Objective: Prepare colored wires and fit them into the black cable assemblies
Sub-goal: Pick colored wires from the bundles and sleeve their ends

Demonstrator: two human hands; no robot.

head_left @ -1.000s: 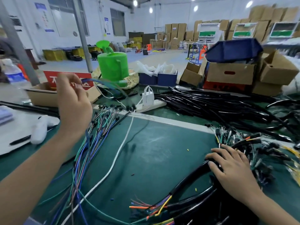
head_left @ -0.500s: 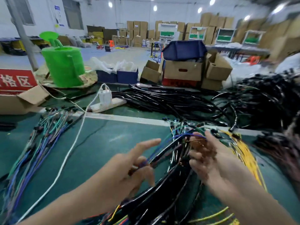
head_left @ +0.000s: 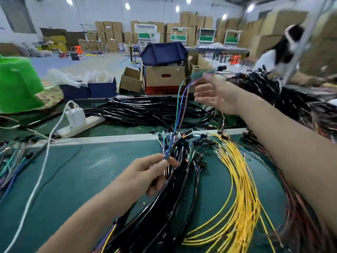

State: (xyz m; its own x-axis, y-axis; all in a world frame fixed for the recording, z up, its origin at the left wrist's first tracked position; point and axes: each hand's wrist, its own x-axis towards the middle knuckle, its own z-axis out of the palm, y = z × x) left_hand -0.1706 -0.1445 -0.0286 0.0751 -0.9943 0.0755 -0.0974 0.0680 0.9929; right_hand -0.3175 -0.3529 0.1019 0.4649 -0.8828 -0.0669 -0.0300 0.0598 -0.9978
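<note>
Above the counter (head_left: 82, 179), the left hand (head_left: 147, 172) is pinching the colored wires (head_left: 179, 110) low and the right hand (head_left: 211, 95) gripping their top, holding them taut, likely to free them from the black cable assemblies (head_left: 169, 207).

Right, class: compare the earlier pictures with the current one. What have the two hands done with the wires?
The right hand has risen away to the right, drawing the colored wires out from the left hand, which pinches them above the black cables. The yellow wires lie unmoved.
</note>
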